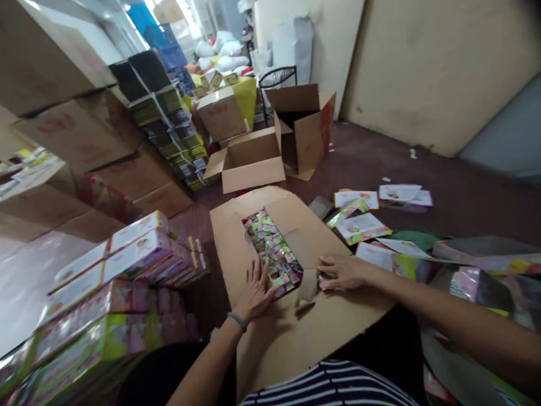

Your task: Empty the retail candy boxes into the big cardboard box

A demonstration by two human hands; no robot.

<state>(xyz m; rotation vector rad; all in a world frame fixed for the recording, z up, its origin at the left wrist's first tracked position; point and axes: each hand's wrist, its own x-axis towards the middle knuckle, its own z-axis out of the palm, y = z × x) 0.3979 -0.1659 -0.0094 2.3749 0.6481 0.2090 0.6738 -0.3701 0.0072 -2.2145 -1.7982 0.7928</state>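
An open cardboard box (236,248) lies in front of me, its flaps spread, packed with several small pink and green packets (273,251). My left hand (256,293) rests flat on the near packets, fingers stretched out, a green band on the wrist. My right hand (340,272) lies on the box's right flap at the edge of the packets, fingers curled around the flap's torn edge; whether it pinches a packet is unclear.
Bundles of pink and green flat cartons (122,265) are stacked at my left. Brown cartons (80,141) are piled behind them. Two open empty boxes (253,160) stand farther back. Loose cartons (363,225) litter the dark floor at right.
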